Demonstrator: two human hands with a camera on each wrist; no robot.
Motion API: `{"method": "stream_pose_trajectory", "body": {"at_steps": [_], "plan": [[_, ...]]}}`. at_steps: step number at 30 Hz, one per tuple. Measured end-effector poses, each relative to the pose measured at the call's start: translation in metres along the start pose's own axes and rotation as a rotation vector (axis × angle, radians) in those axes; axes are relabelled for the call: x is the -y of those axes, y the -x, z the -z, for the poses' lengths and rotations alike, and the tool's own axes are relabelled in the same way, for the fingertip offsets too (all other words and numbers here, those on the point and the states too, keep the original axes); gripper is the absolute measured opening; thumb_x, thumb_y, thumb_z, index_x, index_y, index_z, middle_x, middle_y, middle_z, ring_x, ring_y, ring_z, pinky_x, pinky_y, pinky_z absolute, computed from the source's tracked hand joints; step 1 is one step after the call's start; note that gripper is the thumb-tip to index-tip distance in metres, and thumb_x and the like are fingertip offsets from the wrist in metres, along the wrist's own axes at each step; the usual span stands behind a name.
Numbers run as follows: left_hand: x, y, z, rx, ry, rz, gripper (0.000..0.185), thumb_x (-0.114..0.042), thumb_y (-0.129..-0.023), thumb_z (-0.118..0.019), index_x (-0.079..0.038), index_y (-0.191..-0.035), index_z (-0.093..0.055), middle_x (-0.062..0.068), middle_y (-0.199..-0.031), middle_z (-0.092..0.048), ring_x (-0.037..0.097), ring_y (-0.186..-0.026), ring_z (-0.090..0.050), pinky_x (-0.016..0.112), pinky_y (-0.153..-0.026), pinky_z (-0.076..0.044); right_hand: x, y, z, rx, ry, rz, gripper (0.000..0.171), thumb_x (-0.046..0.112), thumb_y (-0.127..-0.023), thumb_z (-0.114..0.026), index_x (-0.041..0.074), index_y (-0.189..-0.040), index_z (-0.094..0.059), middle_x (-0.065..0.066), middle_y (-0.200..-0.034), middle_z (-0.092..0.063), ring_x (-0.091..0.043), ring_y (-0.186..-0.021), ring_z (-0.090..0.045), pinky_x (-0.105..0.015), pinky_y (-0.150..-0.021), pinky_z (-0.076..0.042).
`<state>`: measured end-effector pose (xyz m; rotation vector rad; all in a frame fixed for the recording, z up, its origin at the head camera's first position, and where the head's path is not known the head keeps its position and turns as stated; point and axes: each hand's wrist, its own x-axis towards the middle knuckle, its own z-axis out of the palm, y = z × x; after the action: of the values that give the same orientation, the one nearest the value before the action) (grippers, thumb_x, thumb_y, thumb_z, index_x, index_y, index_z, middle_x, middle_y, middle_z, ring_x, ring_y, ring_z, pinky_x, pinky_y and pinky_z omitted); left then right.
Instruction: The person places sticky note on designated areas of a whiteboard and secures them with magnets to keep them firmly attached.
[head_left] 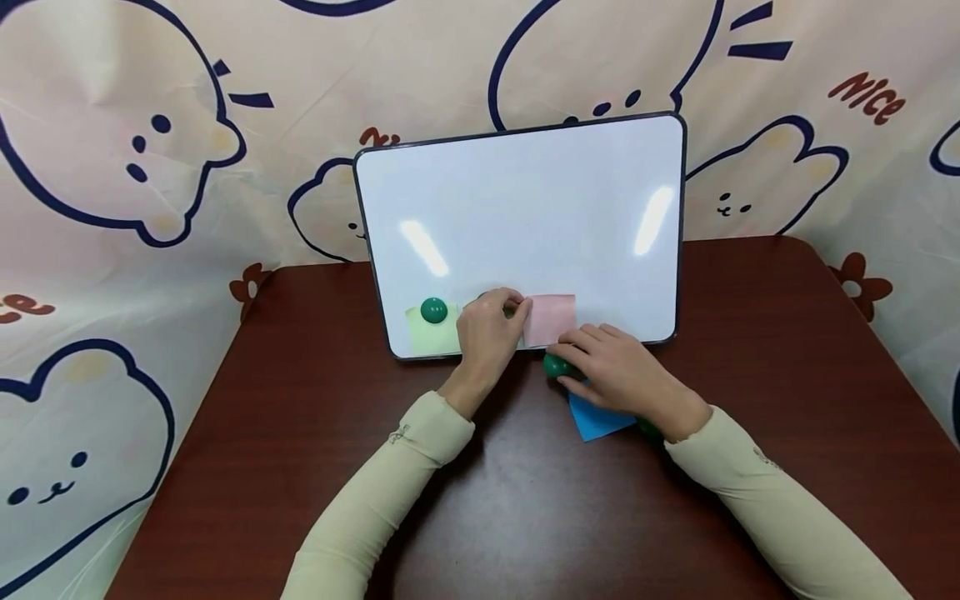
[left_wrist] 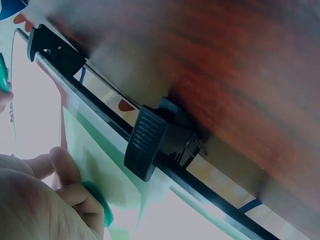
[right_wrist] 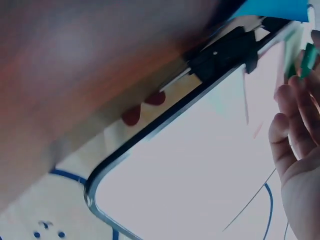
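A cloth backdrop (head_left: 112,250) printed with cartoon animals is seen across the left and top of the head view, and a dark brown surface (head_left: 300,433) fills the lower middle. A whiteboard (head_left: 525,200) with a dark frame is propped upright at the centre of the frame, its lower edge resting on the surface. At the board's lower left, a yellow-green note (head_left: 433,333) is pinned under a round green magnet (head_left: 433,310).

Just right of that note, the left hand (head_left: 489,332) is raised against the board, with the fingers curled together around something small at the fingertips; a hint of green is visible there, but what is pinched cannot be told for certain. In the left wrist view, a green piece (left_wrist: 99,202) is seen beside the curled fingers (left_wrist: 62,170), against the note on the board, and a black clip foot (left_wrist: 147,142) is seen on the board's frame.

A pink note (head_left: 551,319) lies flat against the board directly right of the left hand, its left edge touched by that hand's fingertips.

Lower and further right, the right hand (head_left: 618,375) is laid on the surface just in front of the board's bottom edge, fingers bent over a second green magnet (head_left: 558,367), which is gripped at the fingertips. A blue note (head_left: 600,419) lies on the surface, partly covered by this hand. A further bit of green (head_left: 649,430) is glimpsed by the wrist. Both forearms are covered by pale cream sleeves (head_left: 375,500).
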<state>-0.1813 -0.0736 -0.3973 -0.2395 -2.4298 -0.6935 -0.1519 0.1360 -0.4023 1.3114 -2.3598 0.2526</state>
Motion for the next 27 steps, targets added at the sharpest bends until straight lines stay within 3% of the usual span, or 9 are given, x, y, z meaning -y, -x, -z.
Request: {"method": "stream_pose_trajectory", "body": {"at_steps": [12, 27], "plan": [[-0.001, 0.001, 0.002, 0.011, 0.005, -0.005, 0.018, -0.03, -0.092, -0.072, -0.012, -0.09, -0.076, 0.002, -0.083, -0.075, 0.015, -0.071, -0.069, 0.029, -0.064, -0.054, -0.017, -0.003, -0.001, -0.073, -0.171, -0.057, 0.048, 0.028, -0.078, -0.085, 0.009, -0.119, -0.068, -0.008, -0.114, -0.067, -0.021, -0.1, -0.064, -0.04, -0.087, -0.056], [-0.001, 0.0, 0.001, 0.002, 0.005, -0.013, 0.018, -0.029, -0.092, -0.073, -0.012, -0.089, -0.076, 0.002, -0.083, -0.076, 0.015, -0.072, -0.07, 0.029, -0.065, -0.055, -0.029, -0.007, -0.006, -0.112, -0.184, -0.067, 0.051, 0.027, -0.077, -0.086, 0.007, -0.12, -0.067, -0.009, -0.115, -0.067, -0.022, -0.098, -0.065, -0.041, -0.085, -0.057]]}}
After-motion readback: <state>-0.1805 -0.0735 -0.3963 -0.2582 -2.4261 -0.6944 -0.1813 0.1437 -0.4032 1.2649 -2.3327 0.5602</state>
